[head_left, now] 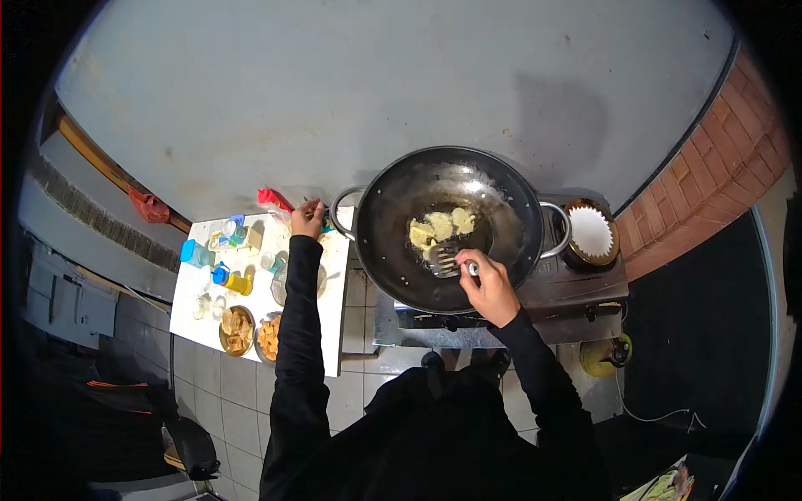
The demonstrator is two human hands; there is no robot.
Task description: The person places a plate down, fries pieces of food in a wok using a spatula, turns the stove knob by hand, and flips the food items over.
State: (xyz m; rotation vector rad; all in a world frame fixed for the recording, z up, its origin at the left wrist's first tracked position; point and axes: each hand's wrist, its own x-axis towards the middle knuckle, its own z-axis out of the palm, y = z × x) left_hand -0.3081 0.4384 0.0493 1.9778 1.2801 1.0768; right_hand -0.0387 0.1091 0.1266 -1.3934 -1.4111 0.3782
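A large dark wok (384,259) with two loop handles stands on the stove. Several pale yellow pieces of food (440,225) lie in oil near its middle. My right hand (491,288) is closed round the handle of a slotted spatula (444,260), whose head touches the wok floor beside the food. My left hand (307,219) is over the back right of the white table, left of the wok handle, close to a red packet (274,199). Its fingers are bent, and whether they hold anything is too small to tell.
The white table (331,334) bears a yellow bottle with a blue cap (232,280), a blue container (196,254), and two bowls of food (237,331). Right of the wok is a pot with a white frilled liner (591,231). A wall rises behind the stove (568,321).
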